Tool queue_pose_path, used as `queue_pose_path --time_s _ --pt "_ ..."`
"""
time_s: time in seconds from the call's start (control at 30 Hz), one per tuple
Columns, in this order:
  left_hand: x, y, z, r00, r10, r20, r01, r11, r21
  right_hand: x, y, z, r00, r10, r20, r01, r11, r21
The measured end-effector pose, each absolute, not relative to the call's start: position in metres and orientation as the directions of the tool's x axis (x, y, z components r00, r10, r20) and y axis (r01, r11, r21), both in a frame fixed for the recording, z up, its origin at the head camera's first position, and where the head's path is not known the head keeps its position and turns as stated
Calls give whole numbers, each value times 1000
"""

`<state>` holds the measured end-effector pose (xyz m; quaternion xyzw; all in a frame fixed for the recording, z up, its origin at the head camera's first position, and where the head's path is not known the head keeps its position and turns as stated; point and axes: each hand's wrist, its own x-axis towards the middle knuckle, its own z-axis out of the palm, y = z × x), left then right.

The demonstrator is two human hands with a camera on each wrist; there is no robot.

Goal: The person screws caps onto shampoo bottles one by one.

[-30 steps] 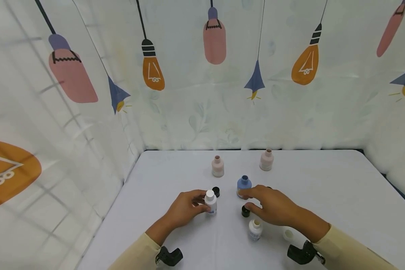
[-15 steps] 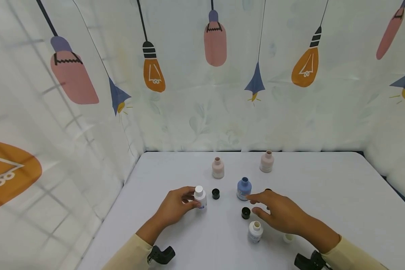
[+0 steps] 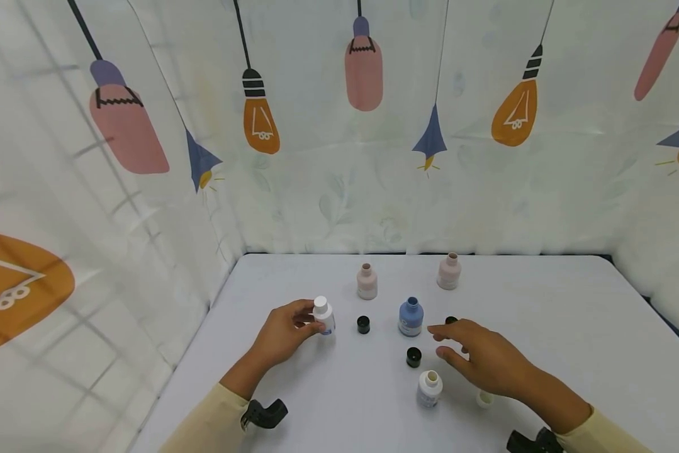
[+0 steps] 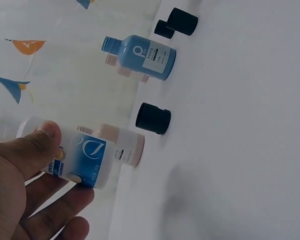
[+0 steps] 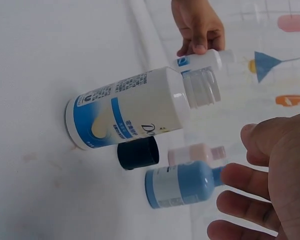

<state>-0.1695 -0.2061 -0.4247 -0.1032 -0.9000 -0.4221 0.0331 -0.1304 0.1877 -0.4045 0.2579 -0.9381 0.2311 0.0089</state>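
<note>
My left hand point(image 3: 279, 335) grips a small white bottle point(image 3: 324, 318) with its white cap on, thumb on one side and fingers on the other. Its blue label point(image 4: 91, 159) shows in the left wrist view. My right hand point(image 3: 489, 357) hovers with fingers apart and nothing between them. Left of it stands an uncapped blue bottle point(image 3: 411, 319). Nearer to me is an uncapped white bottle point(image 3: 429, 391), its blue and white label point(image 5: 102, 120) facing the right wrist camera. A black cap point(image 3: 413, 357) lies between those two bottles.
Two uncapped pink bottles point(image 3: 367, 284) point(image 3: 449, 274) stand toward the back of the white table point(image 3: 294, 277). One black cap point(image 3: 363, 324) lies left of the blue bottle, another black cap point(image 3: 450, 320) behind my right hand. A white cap point(image 3: 484, 399) lies below my right wrist. Patterned curtains enclose the table.
My left hand has carried the capped white bottle left and slightly farther back. My right hand has drawn off to the right, away from the blue bottle and the black cap.
</note>
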Motion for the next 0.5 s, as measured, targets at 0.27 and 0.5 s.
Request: queue_pose_path --time_s 0.27,0.5 --pt "-174 -212 -420 -977 144 160 215 639 739 -127 196 -405 -885 -448 124 -455 781 -427" --pt "-180 -222 -418 -974 146 176 228 646 728 -122 205 -403 -888 -431 160 -457 790 -409"
